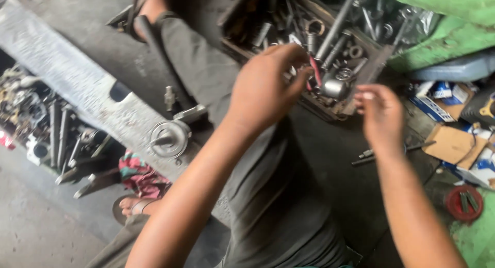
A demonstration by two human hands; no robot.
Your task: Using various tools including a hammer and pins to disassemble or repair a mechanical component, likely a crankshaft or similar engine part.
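Your forearms fill the near frame, both reaching out over your grey-trousered lap toward the toolbox (330,109) ahead.

Left hand (265,87): curled over the near rim of the toolbox, fingers drawn together. A red-handled tool (315,71) shows just past the fingertips, touching or nearly touching them. Blur hides whether you actually pinch it; cannot tell.

Right hand (382,114): raised just right of the toolbox corner, fingers bent inward, thumb up. Nothing plainly held. Whether the fingers close on something small, cannot tell.

Toolbox: open, crammed with sockets, wrenches and long steel bars. A shiny socket (334,86) lies at the near edge, between your two hands, just beside the red handle. A long bar (337,24) slants up from it toward the far side.

Around you:
- Grey metal panel (72,87) runs diagonally at left, with a round pulley (169,138) on its near end.
- Heap of dark metal parts (36,123) beyond the panel, far left.
- Patterned rag (140,174) under the panel, beside your sandalled foot (135,205).
- Loose bolt (367,155) on the floor, right of your lap.
- Cardboard boxes (454,144) and a red lid (464,202) at right.
- Green bodywork (454,20) at the top right.
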